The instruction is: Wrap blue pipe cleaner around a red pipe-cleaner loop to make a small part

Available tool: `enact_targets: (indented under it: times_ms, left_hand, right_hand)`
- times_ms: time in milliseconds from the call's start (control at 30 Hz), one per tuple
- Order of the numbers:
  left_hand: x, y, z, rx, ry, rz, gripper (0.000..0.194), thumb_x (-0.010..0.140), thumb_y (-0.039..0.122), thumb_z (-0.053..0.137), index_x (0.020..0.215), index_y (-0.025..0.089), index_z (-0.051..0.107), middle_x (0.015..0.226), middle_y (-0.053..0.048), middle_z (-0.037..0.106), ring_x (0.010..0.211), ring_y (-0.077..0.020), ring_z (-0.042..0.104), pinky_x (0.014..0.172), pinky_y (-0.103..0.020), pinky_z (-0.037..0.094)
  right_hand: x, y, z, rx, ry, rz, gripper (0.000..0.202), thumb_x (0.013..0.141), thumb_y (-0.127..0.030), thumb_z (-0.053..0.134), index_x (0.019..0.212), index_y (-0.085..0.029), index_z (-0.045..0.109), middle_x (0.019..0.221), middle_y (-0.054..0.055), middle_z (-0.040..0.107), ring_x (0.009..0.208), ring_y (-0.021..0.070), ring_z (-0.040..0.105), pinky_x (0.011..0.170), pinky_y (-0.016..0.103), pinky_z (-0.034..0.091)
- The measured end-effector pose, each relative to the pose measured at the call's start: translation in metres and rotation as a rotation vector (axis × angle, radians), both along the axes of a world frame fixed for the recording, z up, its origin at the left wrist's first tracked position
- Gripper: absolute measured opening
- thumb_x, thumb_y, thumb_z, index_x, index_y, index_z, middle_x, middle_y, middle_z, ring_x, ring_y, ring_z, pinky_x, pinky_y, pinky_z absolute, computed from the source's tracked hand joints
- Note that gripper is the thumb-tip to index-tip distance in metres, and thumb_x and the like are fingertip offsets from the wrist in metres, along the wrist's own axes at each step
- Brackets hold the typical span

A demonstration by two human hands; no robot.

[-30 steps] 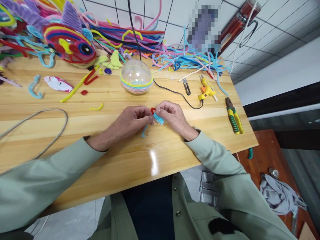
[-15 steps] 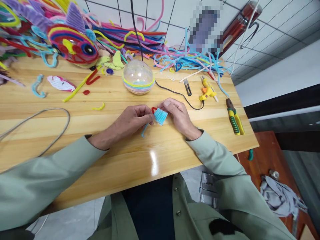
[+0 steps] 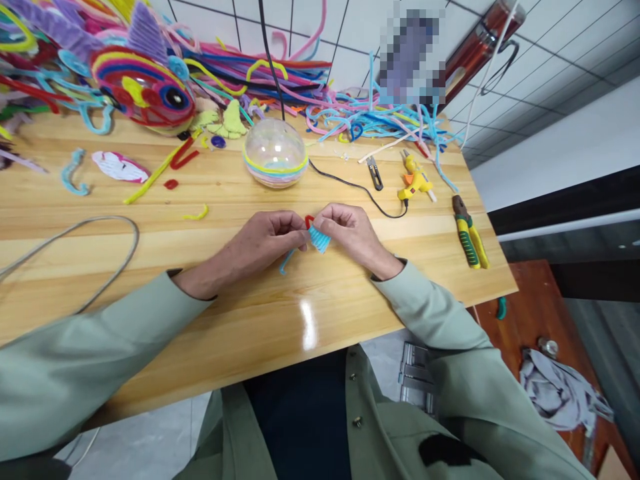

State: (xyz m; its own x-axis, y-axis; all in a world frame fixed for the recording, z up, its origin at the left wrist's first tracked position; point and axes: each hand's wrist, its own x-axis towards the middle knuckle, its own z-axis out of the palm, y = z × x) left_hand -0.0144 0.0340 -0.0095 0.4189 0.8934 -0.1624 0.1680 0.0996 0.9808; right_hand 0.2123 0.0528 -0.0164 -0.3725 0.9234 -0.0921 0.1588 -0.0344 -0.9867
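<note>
Between my hands, just above the table, is a small blue pipe-cleaner piece (image 3: 319, 240) with ridged rows and a red bent pipe cleaner (image 3: 309, 221) at its upper left. My left hand (image 3: 273, 239) pinches its left side, and a loose blue end hangs below those fingers. From the right, my right hand (image 3: 353, 233) is closed with thumb and forefinger on the piece's upper edge. The fingertips partly cover it. Beyond my hands stands a clear plastic ball (image 3: 275, 153) with yellow, pink and blue bands around its lower half.
Pliers (image 3: 469, 232), a yellow hot glue gun (image 3: 415, 180) with its cord and small thread snips (image 3: 375, 173) lie to the right. A colourful fish-like figure (image 3: 145, 90) and heaped pipe cleaners (image 3: 370, 120) line the back. A grey cable (image 3: 135, 240) loops at left.
My right hand's thumb and fingers have moved left and closed over the blue piece's upper edge, covering more of it. My left hand stays nearly in place.
</note>
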Motion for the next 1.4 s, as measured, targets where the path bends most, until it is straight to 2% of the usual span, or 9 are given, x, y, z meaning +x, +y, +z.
enact_targets:
  times_ms: [200, 500, 667, 833, 1067, 1233, 1400]
  left_hand:
    - [-0.0026, 0.0005, 0.0032, -0.042, -0.016, -0.015, 0.024, 0.089, 0.043, 0.075, 0.083, 0.020, 0.075, 0.073, 0.001, 0.067, 0.065, -0.0136, 0.052, 0.061, -0.028, 0.040]
    - [-0.0024, 0.0018, 0.0030, 0.068, 0.101, -0.054, 0.028, 0.092, 0.045, 0.070, 0.077, 0.021, 0.071, 0.069, 0.001, 0.064, 0.062, -0.0138, 0.051, 0.058, -0.027, 0.040]
    - [-0.0032, 0.0013, 0.0038, 0.062, 0.093, -0.065, 0.028, 0.092, 0.046, 0.071, 0.079, 0.021, 0.073, 0.070, 0.001, 0.063, 0.062, -0.0135, 0.050, 0.057, -0.027, 0.039]
    - [-0.0041, 0.0008, 0.0057, 0.049, 0.062, -0.058, 0.029, 0.089, 0.049, 0.078, 0.089, 0.020, 0.078, 0.071, 0.001, 0.066, 0.061, -0.0130, 0.050, 0.057, -0.027, 0.040]
    - [-0.0052, 0.0022, 0.0037, 0.063, 0.072, -0.054, 0.025, 0.089, 0.045, 0.076, 0.086, 0.021, 0.077, 0.068, 0.002, 0.063, 0.058, -0.0128, 0.050, 0.055, -0.028, 0.037]
    - [-0.0055, 0.0026, 0.0034, 0.091, 0.052, -0.082, 0.026, 0.092, 0.046, 0.078, 0.087, 0.021, 0.077, 0.068, 0.003, 0.063, 0.059, -0.0127, 0.050, 0.057, -0.027, 0.039]
    - [-0.0075, 0.0046, 0.0023, 0.103, 0.020, -0.134, 0.029, 0.097, 0.049, 0.079, 0.090, 0.021, 0.079, 0.071, 0.002, 0.067, 0.060, -0.0127, 0.052, 0.058, -0.027, 0.040]
  right_hand:
    - [0.0003, -0.0010, 0.0009, -0.031, 0.053, 0.010, 0.053, 0.090, -0.070, 0.091, 0.084, -0.021, 0.072, 0.079, 0.000, 0.072, 0.072, 0.0142, 0.061, 0.073, 0.029, 0.055]
    - [0.0043, 0.0001, 0.0058, -0.097, 0.063, 0.089, 0.044, 0.089, -0.058, 0.095, 0.086, -0.020, 0.074, 0.078, -0.001, 0.073, 0.071, 0.0135, 0.062, 0.068, 0.027, 0.053]
    - [0.0048, 0.0009, 0.0037, -0.111, 0.060, 0.102, 0.044, 0.085, -0.055, 0.098, 0.087, -0.019, 0.074, 0.078, -0.001, 0.073, 0.071, 0.0135, 0.063, 0.069, 0.028, 0.053]
    - [0.0042, 0.0004, 0.0025, -0.118, 0.058, 0.069, 0.039, 0.086, -0.051, 0.094, 0.085, -0.019, 0.072, 0.076, -0.002, 0.071, 0.068, 0.0120, 0.061, 0.067, 0.027, 0.051]
    - [0.0048, -0.0015, 0.0061, -0.139, 0.107, 0.126, 0.037, 0.085, -0.047, 0.096, 0.088, -0.018, 0.074, 0.077, -0.003, 0.072, 0.069, 0.0116, 0.062, 0.070, 0.026, 0.051]
    - [0.0063, -0.0012, 0.0026, -0.155, 0.116, 0.148, 0.041, 0.083, -0.049, 0.099, 0.090, -0.018, 0.074, 0.079, -0.002, 0.073, 0.070, 0.0118, 0.063, 0.069, 0.026, 0.050]
    - [0.0067, 0.0003, -0.0023, -0.192, 0.175, 0.142, 0.032, 0.081, -0.041, 0.096, 0.086, -0.019, 0.074, 0.075, -0.005, 0.069, 0.068, 0.0101, 0.057, 0.068, 0.025, 0.049]
